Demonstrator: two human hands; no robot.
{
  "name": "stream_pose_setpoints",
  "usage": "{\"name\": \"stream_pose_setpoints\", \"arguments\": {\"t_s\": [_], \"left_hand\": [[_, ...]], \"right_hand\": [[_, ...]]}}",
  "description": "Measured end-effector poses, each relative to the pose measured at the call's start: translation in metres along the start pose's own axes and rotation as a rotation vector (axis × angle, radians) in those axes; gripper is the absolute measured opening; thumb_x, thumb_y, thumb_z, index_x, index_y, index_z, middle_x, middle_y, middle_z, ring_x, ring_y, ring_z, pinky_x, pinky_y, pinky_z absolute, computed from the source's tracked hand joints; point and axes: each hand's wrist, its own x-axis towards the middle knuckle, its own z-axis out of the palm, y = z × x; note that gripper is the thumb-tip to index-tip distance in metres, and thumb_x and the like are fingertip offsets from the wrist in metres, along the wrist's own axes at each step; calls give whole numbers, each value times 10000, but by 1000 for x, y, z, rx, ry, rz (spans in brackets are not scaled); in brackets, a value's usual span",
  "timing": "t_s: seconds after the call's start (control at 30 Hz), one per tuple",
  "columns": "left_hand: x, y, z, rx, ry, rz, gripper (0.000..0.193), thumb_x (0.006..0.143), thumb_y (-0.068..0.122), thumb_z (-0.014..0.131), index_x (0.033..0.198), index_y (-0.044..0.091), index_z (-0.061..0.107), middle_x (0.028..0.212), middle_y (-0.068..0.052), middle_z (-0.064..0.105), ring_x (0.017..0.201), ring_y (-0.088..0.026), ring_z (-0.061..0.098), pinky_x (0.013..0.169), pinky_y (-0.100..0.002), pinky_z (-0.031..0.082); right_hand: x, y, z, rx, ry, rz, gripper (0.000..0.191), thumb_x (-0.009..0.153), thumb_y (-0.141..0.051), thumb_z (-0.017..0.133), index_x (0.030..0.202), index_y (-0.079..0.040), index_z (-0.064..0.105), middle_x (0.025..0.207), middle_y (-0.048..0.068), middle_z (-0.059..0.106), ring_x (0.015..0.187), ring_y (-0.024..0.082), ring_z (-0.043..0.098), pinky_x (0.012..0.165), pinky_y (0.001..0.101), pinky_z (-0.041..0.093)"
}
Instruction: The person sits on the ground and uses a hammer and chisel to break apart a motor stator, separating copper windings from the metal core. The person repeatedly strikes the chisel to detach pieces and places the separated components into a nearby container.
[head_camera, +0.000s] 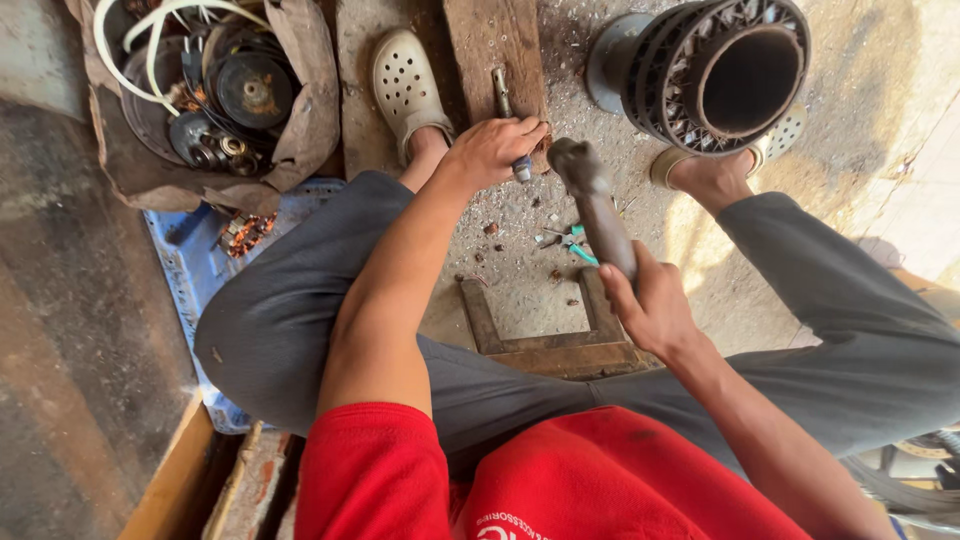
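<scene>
A chisel-like metal tool (503, 95) is being held upright against a wooden block (497, 50) by the left hand (492, 148), whose fingers are being kept curled tightly around its blue grip; most of that grip is being hidden inside the fist, so only a small blue end is showing beneath the knuckles. A hammer (592, 205) is being gripped by its dark handle in the right hand (652, 310), closed firmly around it, with the blurred head being held just beside the left fist and slightly above the ground. Between the 2 hands, small metal scraps and a teal-handled pair of pliers (577, 245) are lying on the gritty concrete floor (520, 280), partly being covered by the hammer handle. A low wooden frame (545, 345) is sitting under the grey-trousered legs, its near edge being hidden by the knee. 2 pale perforated clogs (405, 85) are being worn, the right 1 largely being concealed behind a round finned motor housing (715, 70). At the upper left, a sack of scrap parts (215, 95) is being cut off by the frame edge, its contents being hard to tell apart.
</scene>
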Motion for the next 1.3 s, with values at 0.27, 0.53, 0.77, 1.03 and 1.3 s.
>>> {"name": "stream_pose_setpoints", "arguments": {"t_s": [0.27,0.53,0.77,1.03,1.3], "left_hand": [[5,-4,-8,-134,-119,-7,573,684,25,743,1250,13,655,1193,-147,697,896,-350,725,801,-454,582],[9,-4,1,-5,-95,-57,496,785,124,796,1267,90,687,1158,-76,718,906,-332,723,856,-442,583],[11,-3,-3,-162,-32,-36,430,902,309,773,1204,16,683,1141,-158,710,839,-352,739,768,-433,618],[3,-5,1,-173,-62,-56,407,841,253,763,1187,45,714,1082,-121,744,837,-353,734,789,-451,601],[4,-4,-3,-290,-113,-93,410,839,169,766,1208,3,701,1089,-175,727,886,-387,725,753,-463,586]], "right_hand": [[3,-8,5,-184,16,-51,410,1004,-370,628,1055,37,610,687,286,629,726,500,671,654,519,524],[2,-17,12,88,-71,340,443,959,-420,572,1019,17,610,623,243,656,618,433,682,575,479,542],[9,-12,13,-161,-22,66,461,1003,-428,613,1029,32,629,657,213,651,655,416,685,603,459,517],[3,-2,15,-344,21,-9,453,1048,-433,667,1034,19,636,688,193,628,676,403,691,624,446,497],[-1,1,18,-107,-5,-20,465,1019,-429,635,1032,35,629,703,231,663,708,428,684,662,478,528]]}}
